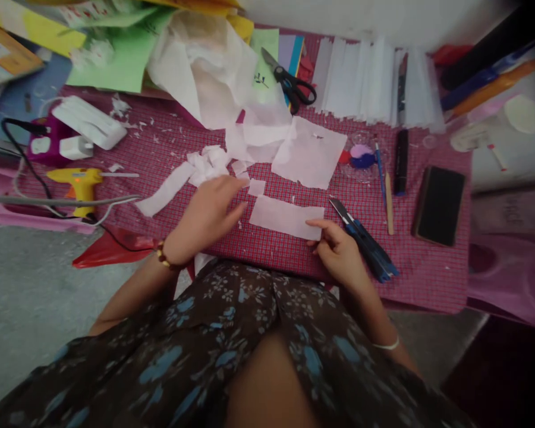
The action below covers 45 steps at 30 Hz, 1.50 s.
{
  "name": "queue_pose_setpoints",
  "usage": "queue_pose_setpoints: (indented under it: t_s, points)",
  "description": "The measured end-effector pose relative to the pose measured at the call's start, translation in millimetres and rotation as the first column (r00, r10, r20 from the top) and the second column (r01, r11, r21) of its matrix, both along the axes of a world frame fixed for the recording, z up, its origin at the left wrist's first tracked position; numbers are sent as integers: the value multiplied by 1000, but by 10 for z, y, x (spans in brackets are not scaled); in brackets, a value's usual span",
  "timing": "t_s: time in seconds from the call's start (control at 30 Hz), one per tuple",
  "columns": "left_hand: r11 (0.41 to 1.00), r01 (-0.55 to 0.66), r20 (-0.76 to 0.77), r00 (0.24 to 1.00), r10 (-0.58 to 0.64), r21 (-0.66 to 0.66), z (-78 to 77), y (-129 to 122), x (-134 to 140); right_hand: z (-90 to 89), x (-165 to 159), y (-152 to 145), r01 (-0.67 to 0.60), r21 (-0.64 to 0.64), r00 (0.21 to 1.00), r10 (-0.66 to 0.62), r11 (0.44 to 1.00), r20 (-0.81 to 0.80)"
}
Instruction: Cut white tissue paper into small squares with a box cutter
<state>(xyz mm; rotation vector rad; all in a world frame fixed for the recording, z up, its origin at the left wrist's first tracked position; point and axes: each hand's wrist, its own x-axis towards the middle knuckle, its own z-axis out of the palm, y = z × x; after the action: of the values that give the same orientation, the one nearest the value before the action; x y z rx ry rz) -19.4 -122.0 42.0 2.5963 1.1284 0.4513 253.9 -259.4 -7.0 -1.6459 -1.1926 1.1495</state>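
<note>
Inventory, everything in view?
Paper strip: 1, white, front centre
Small paper pieces: several, white, beyond strip
Paper sheet: 1, white, centre
Crumpled paper: uncounted, white, centre-left
Scissors: 1, black-handled, back centre
Cutter: count unclear, dark blue, right of strip
Glue gun: 1, yellow, left
Socket block: 1, purple, left
Marker: 1, black, right
Thin tool: 1, blue, right
Wooden stick: 1, tan, right
Phone-like slab: 1, black, right
Translucent packs: uncounted, whitish, back right
Heaped papers: uncounted, green and yellow, back left
Tablecloth: 1, red checked, spread beneath
Floral clothing: 1, dark, bottom
Left hand: 1, bare, by crumpled paper
Right hand: 1, bare, at strip
</note>
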Motion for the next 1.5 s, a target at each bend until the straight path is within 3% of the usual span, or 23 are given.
queue_pose_setpoints:
  t_s: [0.1,0.23,0.33,0.47,0.53,0.63,0.73,0.9,1.2,1.37,1.5]
  points:
    - [946,311,-24,949,-314,-94,-58,-246,308,26,-14,15,4,12,999,-4,1000,35]
    - [880,449,-78,883,-464,-155,-163,-346,636,88,-28,56,82,1,995,-82,997,-65]
    - [906,416,-81,903,-422,-85,-238,-300,773,119,-19,91,124,-43,977,-130,991,-168]
    - [940,339,-175,928,-328,40,-277,-230,743,112,-3,87,140,-60,975,-148,988,-166]
    - [940,329,-208,929,-306,86,-266,-238,656,102,-12,51,139,-14,987,-139,990,-75]
    - [928,357,-230,917,-326,108,-233,-312,525,100,-49,-26,46,118,979,-69,992,194]
    - [920,387,-230,902,-365,58,-204,-400,455,109,-84,-87,-89,179,921,12,980,388]
    - [935,343,-164,921,-353,-86,-191,-421,340,132,-76,-122,-143,161,879,51,976,473]
    - [970,154,170,978,-122,-191,-319,-234,62,172,-74,-190,-122,123,839,37,985,543]
    - [917,130,155,985,-76,-377,-258,-256,42,179,-99,-210,-97,115,844,20,989,536]
    - [916,87,64,996,-67,-391,-187,-262,59,188,-114,-208,-85,87,831,22,993,556]
